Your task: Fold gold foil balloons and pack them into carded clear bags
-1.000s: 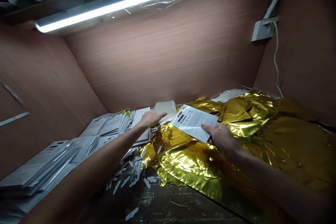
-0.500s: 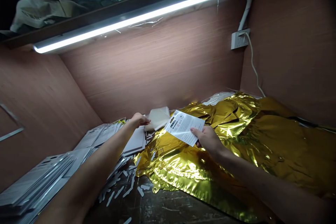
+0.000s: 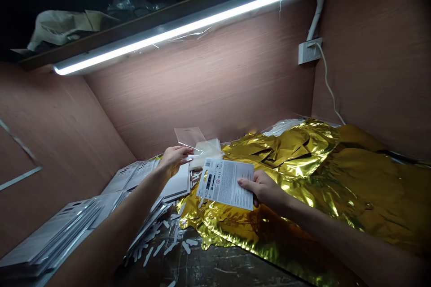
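My right hand pinches a white printed card by its right edge, holding it above a heap of gold foil. My left hand is lifted at the back of the desk, with its fingers closed on a clear plastic sleeve that stands up above a small stack of clear sleeves. Just below the left hand lies a pile of white cards.
Rows of packed white cards run along the left. Small white strips litter the dark desk surface. Wooden walls close in the back and both sides. A light bar hangs overhead; a socket with a cable sits at the right.
My left hand has lifted one clear sleeve up off the stack. My right hand has drawn the printed card nearer and lower, turning it more upright.
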The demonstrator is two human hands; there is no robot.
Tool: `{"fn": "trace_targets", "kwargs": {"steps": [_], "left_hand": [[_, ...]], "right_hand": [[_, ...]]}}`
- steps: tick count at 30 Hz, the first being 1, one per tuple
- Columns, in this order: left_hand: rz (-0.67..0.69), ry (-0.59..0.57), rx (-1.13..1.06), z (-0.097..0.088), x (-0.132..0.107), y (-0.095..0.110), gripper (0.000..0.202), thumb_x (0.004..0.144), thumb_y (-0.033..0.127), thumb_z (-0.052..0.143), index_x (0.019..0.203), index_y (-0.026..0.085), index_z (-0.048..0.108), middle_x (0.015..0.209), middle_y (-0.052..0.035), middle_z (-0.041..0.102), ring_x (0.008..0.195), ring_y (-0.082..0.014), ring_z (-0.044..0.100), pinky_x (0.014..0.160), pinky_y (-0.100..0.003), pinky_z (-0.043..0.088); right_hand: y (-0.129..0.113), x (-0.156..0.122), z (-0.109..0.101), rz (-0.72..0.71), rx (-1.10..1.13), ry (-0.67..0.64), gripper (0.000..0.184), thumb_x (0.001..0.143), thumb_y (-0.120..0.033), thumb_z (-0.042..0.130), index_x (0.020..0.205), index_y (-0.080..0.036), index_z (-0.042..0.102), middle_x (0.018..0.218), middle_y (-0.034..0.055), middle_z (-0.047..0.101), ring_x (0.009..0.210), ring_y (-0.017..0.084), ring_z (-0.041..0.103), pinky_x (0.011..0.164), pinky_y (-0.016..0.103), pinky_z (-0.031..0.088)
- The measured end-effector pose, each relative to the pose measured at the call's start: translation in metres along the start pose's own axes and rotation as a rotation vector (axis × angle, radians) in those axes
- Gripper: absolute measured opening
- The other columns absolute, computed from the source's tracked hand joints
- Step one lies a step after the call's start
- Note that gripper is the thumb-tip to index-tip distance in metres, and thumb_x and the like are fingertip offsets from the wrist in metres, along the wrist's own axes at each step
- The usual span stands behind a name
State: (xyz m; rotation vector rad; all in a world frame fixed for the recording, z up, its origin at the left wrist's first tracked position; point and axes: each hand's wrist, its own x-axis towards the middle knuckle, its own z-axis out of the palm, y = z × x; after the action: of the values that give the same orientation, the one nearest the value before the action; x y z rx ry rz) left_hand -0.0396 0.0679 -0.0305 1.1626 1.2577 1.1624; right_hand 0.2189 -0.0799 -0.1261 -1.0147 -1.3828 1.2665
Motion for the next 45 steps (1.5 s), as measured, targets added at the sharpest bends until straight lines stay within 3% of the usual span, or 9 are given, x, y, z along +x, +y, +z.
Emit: {"fn": "trace_targets", "kwargs": {"steps": [3,5,10,13,16,22,31,40,45], "left_hand": [[0.059,-0.065,-0.091,0.001,-0.032,-0.010,0.020,0.089,0.013,0.074,0.106,0.008,0.066,0.108,-0.0164,0.073,0.098,-0.0247,0.073,0.086,-0.039,0.062],[0.077,-0.092,-0.146,0.000,-0.053,-0.019,0.024,0.081,0.004,0.078,0.100,0.008,0.065,0.098,-0.0183,0.077,0.093,-0.0263,0.076,0.083,-0.037,0.063],[0.105,-0.130,-0.258,-0.003,-0.096,-0.040,0.046,0.073,0.008,0.088,0.115,0.010,0.068,0.096,-0.0143,0.080,0.085,-0.0224,0.078,0.077,-0.030,0.064],[0.129,-0.165,-0.321,-0.007,-0.109,-0.050,0.039,0.069,0.016,0.092,0.103,0.008,0.074,0.089,-0.0137,0.080,0.081,-0.0221,0.078,0.075,-0.030,0.063],[0.131,-0.188,-0.334,-0.010,-0.112,-0.058,0.032,0.068,0.021,0.093,0.092,0.007,0.077,0.092,-0.0156,0.080,0.080,-0.0217,0.077,0.076,-0.030,0.063],[0.092,-0.220,-0.378,-0.011,-0.115,-0.076,0.035,0.071,0.031,0.093,0.094,0.010,0.077,0.092,-0.0131,0.080,0.083,-0.0241,0.078,0.076,-0.033,0.063],[0.056,-0.165,-0.422,-0.015,-0.119,-0.084,0.034,0.070,0.033,0.094,0.088,0.010,0.077,0.092,-0.0117,0.080,0.086,-0.0227,0.076,0.084,-0.036,0.062],[0.082,-0.196,-0.424,-0.014,-0.124,-0.087,0.034,0.073,0.035,0.092,0.094,0.011,0.078,0.094,-0.0133,0.081,0.088,-0.0280,0.078,0.086,-0.043,0.063],[0.066,-0.164,-0.443,-0.014,-0.126,-0.086,0.036,0.069,0.033,0.095,0.093,0.011,0.079,0.094,-0.0123,0.081,0.088,-0.0263,0.078,0.084,-0.039,0.064]], "right_hand": [[0.003,-0.003,0.004,0.012,0.012,-0.100,0.049,0.078,-0.061,0.071,0.075,-0.012,0.066,0.059,0.0022,0.060,0.046,0.011,0.051,0.043,0.023,0.039],[0.004,-0.005,0.005,0.008,0.026,-0.171,0.049,0.078,-0.061,0.072,0.078,-0.013,0.065,0.063,0.0022,0.061,0.050,0.011,0.052,0.046,0.022,0.040],[0.003,-0.009,0.003,0.018,0.003,-0.276,0.049,0.079,-0.063,0.074,0.078,-0.015,0.062,0.063,-0.0002,0.056,0.052,0.011,0.047,0.048,0.023,0.036],[0.004,-0.010,0.003,0.023,-0.027,-0.299,0.052,0.080,-0.065,0.072,0.074,-0.015,0.060,0.061,-0.0012,0.052,0.052,0.010,0.043,0.048,0.022,0.032],[0.006,-0.010,0.004,0.030,-0.053,-0.293,0.055,0.083,-0.068,0.070,0.074,-0.014,0.060,0.062,-0.0007,0.051,0.052,0.010,0.042,0.048,0.022,0.030],[0.010,-0.008,0.000,0.060,-0.035,-0.165,0.056,0.083,-0.068,0.071,0.076,-0.013,0.063,0.064,0.0013,0.055,0.055,0.011,0.046,0.049,0.022,0.033],[0.013,-0.010,-0.010,0.118,-0.062,-0.356,0.053,0.085,-0.064,0.071,0.078,-0.012,0.065,0.065,0.0014,0.054,0.054,0.011,0.049,0.049,0.021,0.035],[0.006,-0.010,-0.006,0.165,-0.040,-0.244,0.056,0.078,-0.067,0.075,0.080,-0.012,0.065,0.065,0.0022,0.057,0.053,0.011,0.049,0.047,0.021,0.036],[0.003,-0.010,-0.013,0.148,-0.066,-0.289,0.052,0.079,-0.065,0.075,0.080,-0.013,0.065,0.064,0.0013,0.055,0.053,0.011,0.048,0.047,0.021,0.036]]}}
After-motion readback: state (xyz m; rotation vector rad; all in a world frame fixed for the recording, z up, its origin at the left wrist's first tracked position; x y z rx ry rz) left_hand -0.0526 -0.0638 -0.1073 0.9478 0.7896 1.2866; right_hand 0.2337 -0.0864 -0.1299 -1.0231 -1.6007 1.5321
